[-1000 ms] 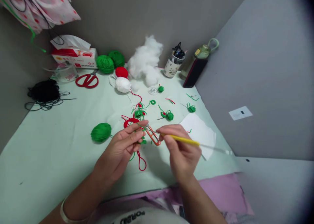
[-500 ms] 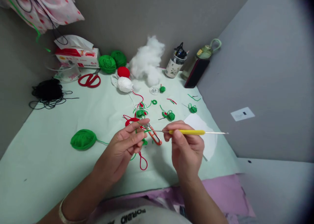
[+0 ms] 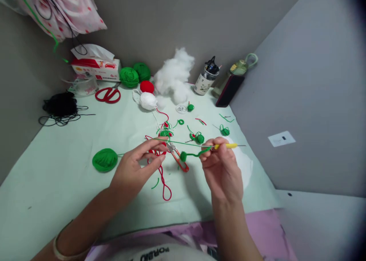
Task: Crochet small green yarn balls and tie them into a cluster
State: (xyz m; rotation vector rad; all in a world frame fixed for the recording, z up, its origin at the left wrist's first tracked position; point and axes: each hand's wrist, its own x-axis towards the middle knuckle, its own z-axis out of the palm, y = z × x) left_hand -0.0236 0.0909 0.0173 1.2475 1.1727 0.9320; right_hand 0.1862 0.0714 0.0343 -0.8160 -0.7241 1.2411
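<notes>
My right hand (image 3: 223, 169) grips a crochet hook (image 3: 228, 145) by its yellow handle, its metal shaft pointing left. From the fingers of this hand, a narrow green crocheted strip (image 3: 197, 154) reaches left to a small rounded green end. My left hand (image 3: 140, 161) is apart from the strip, with thumb and index finger spread. A taut green strand (image 3: 183, 142) runs from the left index finger to the hook. Below the strand lie orange-handled thread snips (image 3: 180, 160) and tangled red yarn (image 3: 162, 173). A green yarn ball (image 3: 105, 160) rests left of my left hand.
Small green crocheted pieces (image 3: 199, 138) lie beyond my hands. Farther back stand white stuffing (image 3: 174, 76), a white yarn ball (image 3: 148, 100), red scissors (image 3: 108, 95), a tissue box (image 3: 100, 70), a pen cup (image 3: 204, 81) and a bottle (image 3: 238, 68). Black yarn (image 3: 60, 104) lies left; a partition (image 3: 300, 81) borders the right.
My right hand has moved right and slightly up with the hook, drawing the green crocheted strip out of my left hand. The left thumb and index finger have parted, and the green strand now stretches between the hands.
</notes>
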